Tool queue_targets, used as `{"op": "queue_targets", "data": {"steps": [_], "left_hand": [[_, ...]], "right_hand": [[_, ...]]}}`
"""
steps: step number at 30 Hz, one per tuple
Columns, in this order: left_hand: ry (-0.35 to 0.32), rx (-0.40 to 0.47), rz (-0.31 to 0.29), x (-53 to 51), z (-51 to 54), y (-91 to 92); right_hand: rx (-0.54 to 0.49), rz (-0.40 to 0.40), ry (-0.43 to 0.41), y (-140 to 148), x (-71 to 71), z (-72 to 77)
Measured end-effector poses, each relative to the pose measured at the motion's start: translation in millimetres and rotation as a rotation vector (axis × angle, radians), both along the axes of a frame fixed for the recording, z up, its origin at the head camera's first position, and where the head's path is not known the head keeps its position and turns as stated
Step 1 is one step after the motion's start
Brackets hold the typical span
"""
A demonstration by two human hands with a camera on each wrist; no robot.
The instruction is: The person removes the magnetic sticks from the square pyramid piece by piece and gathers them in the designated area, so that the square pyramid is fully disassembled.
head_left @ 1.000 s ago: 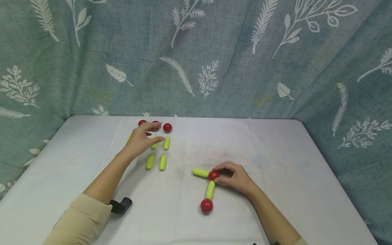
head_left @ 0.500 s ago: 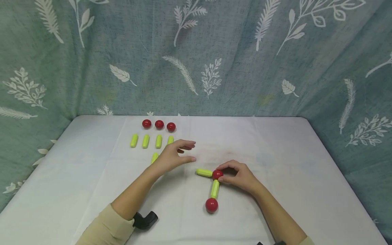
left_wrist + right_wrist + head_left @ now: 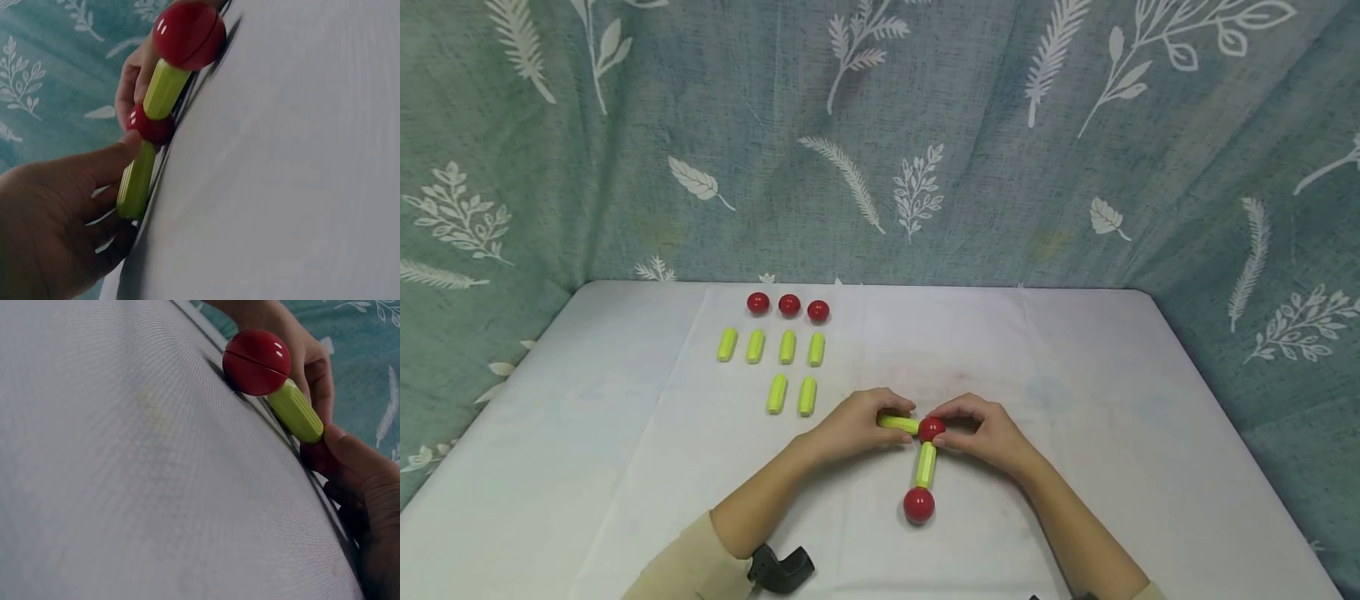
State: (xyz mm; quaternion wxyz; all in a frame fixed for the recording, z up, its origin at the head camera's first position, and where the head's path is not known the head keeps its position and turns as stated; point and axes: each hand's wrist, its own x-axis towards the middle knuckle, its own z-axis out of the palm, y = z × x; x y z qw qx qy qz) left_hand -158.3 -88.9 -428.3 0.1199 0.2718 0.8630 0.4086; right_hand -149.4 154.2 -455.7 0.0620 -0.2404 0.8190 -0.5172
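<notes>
Two red balls and two yellow-green rods are joined in an L on the table. My right hand [image 3: 981, 433] pinches the corner red ball [image 3: 931, 429] between thumb and fingers. Around the rod [image 3: 898, 423] pointing left from that ball, my left hand [image 3: 857, 425] has its thumb on the near side and its fingers on the far side. In the left wrist view that thumb's tip lies where this rod [image 3: 135, 184] meets the ball. A second rod [image 3: 926, 465] runs from the corner ball toward me and ends in another red ball [image 3: 918, 505], which neither hand touches.
Back left on the white-covered table [image 3: 1075, 467] lie three loose red balls [image 3: 789, 306] in a row. In front of them are several loose yellow-green rods [image 3: 786, 347] in two rows. A patterned green curtain [image 3: 850, 208] hangs behind the table.
My left hand has come from the loose pieces at the back left, rightward and nearer, to the joined rod, and now grips it. My right hand keeps its hold on the corner ball.
</notes>
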Motion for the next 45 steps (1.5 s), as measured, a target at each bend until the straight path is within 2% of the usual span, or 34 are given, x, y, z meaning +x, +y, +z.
{"op": "queue_targets", "data": {"steps": [5,11,15,18,22,24,29,31,33,38,40,42,45], "left_hand": [[0.11,-0.059,0.003,1.9,-5.2,9.1],[0.183,-0.118,0.032,6.6,-5.6,11.9],[0.234,-0.135,0.023,9.3,-7.0,12.5],[0.285,-0.133,0.054,10.3,-11.1,9.9],[0.3,-0.102,0.102,13.9,-16.2,3.3],[0.303,-0.096,0.112,16.2,-16.8,0.4],[0.339,-0.147,0.075,19.7,-17.1,-8.5],[0.318,-0.157,0.036,20.8,-16.4,-14.0],[0.267,-0.151,-0.012,21.6,-14.9,-20.8],[0.042,-0.123,-0.139,23.3,-9.0,-38.2],[-0.032,-0.125,-0.165,24.0,-6.6,-43.8],[-0.065,-0.125,-0.172,24.6,-4.6,-48.2],[-0.064,-0.12,-0.158,25.7,-2.8,-53.5]], "right_hand": [[0.009,0.004,-0.016,1,0.1,-0.1],[0.024,-0.006,-0.054,-2,-1.8,2.5],[0.031,-0.014,-0.067,-5,4.3,16.1],[0.017,0.002,-0.037,-5,3.4,15.9],[0.01,0.005,-0.027,-2,-2.4,2.7],[0.026,-0.01,-0.044,-2,-2.0,2.9],[0.03,-0.017,-0.048,-1,-1.3,2.1],[0.024,-0.014,-0.05,-1,-1.2,1.8],[0.015,-0.01,-0.049,-1,-1.2,1.4],[0.005,-0.004,-0.04,0,-1.3,1.0],[0.003,-0.002,-0.04,0,-1.1,1.5],[-0.002,0.0,-0.04,0,-0.8,2.2],[-0.005,0.002,-0.041,0,-0.4,2.7]]}}
